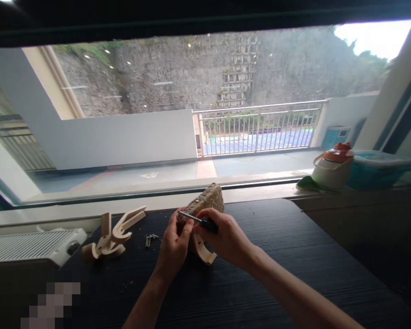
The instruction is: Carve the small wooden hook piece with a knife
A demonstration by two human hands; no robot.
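My left hand [174, 244] is closed round the near side of a rough chipboard block [208, 199] standing on the black table [281, 256]. A pale curved wooden leg [204, 254] sticks out below the block. My right hand [226, 237] grips a small screwdriver [196, 220] with a black handle, its metal shaft pointing left against the block. A few small screws [150, 238] lie on the table just left of my left hand.
Several loose pale wooden curved pieces [113, 233] lie left of the screws. A white radiator [30, 244] sits at the far left. On the sill at the right stand a white container with an orange lid [332, 169] and a teal plastic box [376, 170]. A large window is behind.
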